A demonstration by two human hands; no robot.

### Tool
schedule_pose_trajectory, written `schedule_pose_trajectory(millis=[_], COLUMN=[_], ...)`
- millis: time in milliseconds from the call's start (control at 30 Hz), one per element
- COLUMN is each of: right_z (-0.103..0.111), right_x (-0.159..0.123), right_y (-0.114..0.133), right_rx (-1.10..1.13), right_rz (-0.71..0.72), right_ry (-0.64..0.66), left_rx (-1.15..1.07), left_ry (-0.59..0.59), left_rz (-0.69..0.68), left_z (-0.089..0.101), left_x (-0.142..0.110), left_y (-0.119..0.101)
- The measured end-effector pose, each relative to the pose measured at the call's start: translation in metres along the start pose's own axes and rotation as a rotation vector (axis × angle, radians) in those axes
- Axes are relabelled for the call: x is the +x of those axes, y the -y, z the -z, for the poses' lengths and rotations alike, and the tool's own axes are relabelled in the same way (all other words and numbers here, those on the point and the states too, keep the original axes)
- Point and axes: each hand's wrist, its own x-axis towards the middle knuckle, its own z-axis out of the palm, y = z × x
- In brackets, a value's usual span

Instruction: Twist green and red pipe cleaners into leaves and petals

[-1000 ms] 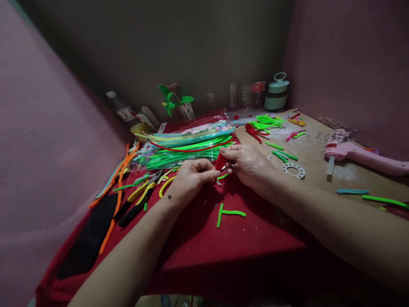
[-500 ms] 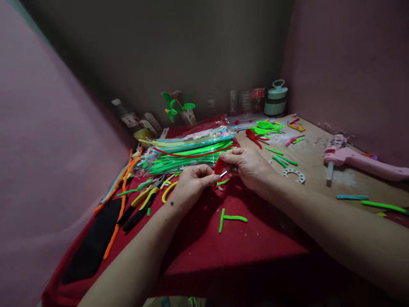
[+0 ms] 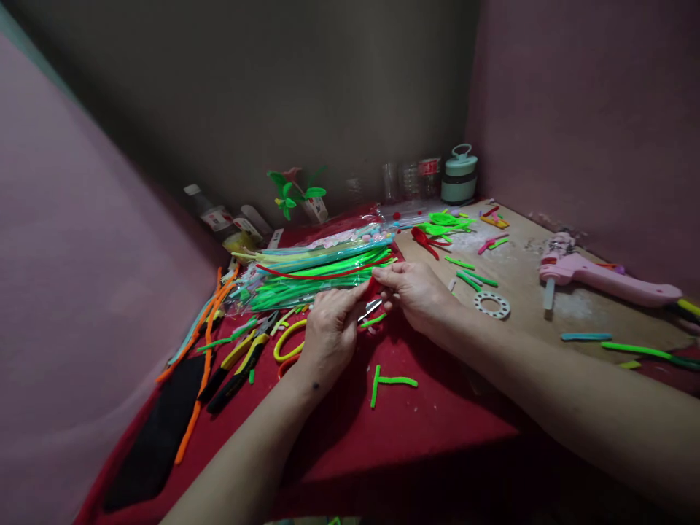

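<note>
1. Two bare hands meet over the red cloth, with a small red piece between their fingertips, near the middle of the view.
2. Right hand: thumb and forefinger are pinched together on the red piece.
3. Left hand: fingers are curled in and the tips touch the other side of the red piece; whether they clamp it cannot be told.
4. Scissors pass behind the left hand, looped handles showing on one side and bright blades on the other; whether that hand grips them is hidden.
5. Just beyond the hands lies a clear plastic packet, filled with fuzzy stems, mostly green, with pale blue and yellow ones towards the back. One long red stem lies across it.
6. At the back, a small white pot holds a fuzzy plant with green leaves.
7. Left of it leans a clear bottle with a pale cap; its contents are too dim to tell.
8. Further right stand clear containers, one with a red label; what they hold is unclear.
9. Beside them is a mint-coloured canister, lid on, loop handle up, its inside hidden.
10. Nearer the person, a green T-shaped piece lies flat on the cloth.
</note>
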Motion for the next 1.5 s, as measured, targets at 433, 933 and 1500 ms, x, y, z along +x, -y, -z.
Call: schedule_pose_trajectory(millis=[433, 933, 1500], right_z=[-0.001, 0.002, 0.002], right_x=[-0.005, -0.001, -0.002], right_y=[0.000, 0.006, 0.008], right_rx=[-0.025, -0.073, -0.052], right_rz=[0.036, 0.085, 0.039], right_ry=[0.039, 0.024, 0.123], left_rx=[-0.640, -0.811, -0.817], left_ry=[0.077, 0.168, 0.234], left_rz=[0.509, 0.668, 0.648], left_z=[-0.001, 0.013, 0.014], left_x=[0.003, 0.011, 0.009], left_y=[-0.015, -0.027, -0.018])
